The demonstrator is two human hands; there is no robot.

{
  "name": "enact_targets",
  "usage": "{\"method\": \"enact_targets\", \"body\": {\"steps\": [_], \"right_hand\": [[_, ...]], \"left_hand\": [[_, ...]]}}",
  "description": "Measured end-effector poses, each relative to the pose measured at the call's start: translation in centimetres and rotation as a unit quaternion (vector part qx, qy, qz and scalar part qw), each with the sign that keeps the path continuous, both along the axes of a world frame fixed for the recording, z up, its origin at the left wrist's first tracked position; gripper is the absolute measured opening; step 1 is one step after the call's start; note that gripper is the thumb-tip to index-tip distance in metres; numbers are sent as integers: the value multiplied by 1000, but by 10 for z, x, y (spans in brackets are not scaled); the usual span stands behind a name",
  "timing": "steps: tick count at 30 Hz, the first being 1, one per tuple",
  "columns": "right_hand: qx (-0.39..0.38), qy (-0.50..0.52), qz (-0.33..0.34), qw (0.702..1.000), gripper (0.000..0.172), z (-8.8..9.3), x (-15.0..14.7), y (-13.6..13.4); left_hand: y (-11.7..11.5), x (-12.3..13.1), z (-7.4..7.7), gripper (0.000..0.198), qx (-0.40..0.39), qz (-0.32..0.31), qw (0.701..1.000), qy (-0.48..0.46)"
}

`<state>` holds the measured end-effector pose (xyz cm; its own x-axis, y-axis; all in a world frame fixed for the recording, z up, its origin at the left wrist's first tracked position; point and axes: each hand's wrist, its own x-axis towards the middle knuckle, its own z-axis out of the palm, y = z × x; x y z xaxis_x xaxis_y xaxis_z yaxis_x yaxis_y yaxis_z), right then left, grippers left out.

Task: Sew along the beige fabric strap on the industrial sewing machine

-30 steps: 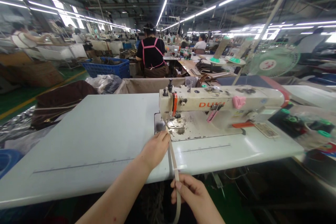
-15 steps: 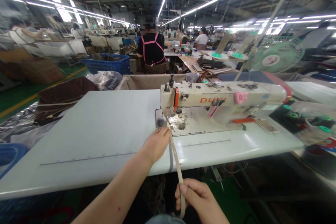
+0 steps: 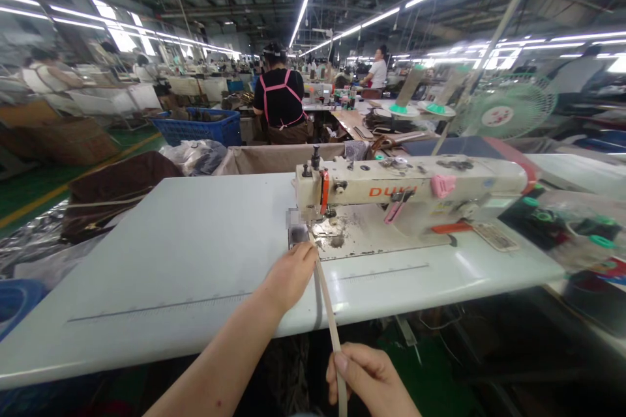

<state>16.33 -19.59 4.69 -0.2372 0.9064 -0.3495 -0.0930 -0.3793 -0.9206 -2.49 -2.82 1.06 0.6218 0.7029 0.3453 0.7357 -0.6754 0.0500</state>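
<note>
One strap (image 3: 327, 300), two hands, one sewing machine (image 3: 411, 192)

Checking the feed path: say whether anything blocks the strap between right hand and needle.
Nothing visible does. The strap runs bare from the right hand over the table edge to the sewing machine; the left hand touches its side.

ceiling: long tube lights (image 3: 308, 0) | floor: green (image 3: 29, 189) | white worktable (image 3: 171, 241) | fan (image 3: 506, 111) | blue crate (image 3: 200, 127)

Left hand (image 3: 289, 277) flat, forearm outstretched; right hand (image 3: 372, 381) low, fingers (image 3: 341, 365) pinched together.
</note>
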Motion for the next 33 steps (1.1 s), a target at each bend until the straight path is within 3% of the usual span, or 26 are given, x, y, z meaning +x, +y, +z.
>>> {"method": "enact_targets", "body": {"steps": [11, 19, 21, 26, 33], "right_hand": [[26, 7, 33, 999, 53, -13, 3, 2], [112, -115, 14, 987, 36, -5, 2, 14], [95, -102, -5, 990, 36, -6, 0, 18], [21, -12, -45, 999, 61, -10, -5, 20], [-3, 2, -37, 999, 51, 2, -4, 7]], "left_hand": [[3, 2, 0, 22, 29, 2, 999, 41], [-3, 3, 7, 21, 15, 13, 1000, -5], [-3, 3, 7, 20, 16, 11, 1000, -5], [-4, 3, 9, 17, 5, 15, 1000, -14], [-4, 3, 11, 19, -9, 17, 999, -30]]}}
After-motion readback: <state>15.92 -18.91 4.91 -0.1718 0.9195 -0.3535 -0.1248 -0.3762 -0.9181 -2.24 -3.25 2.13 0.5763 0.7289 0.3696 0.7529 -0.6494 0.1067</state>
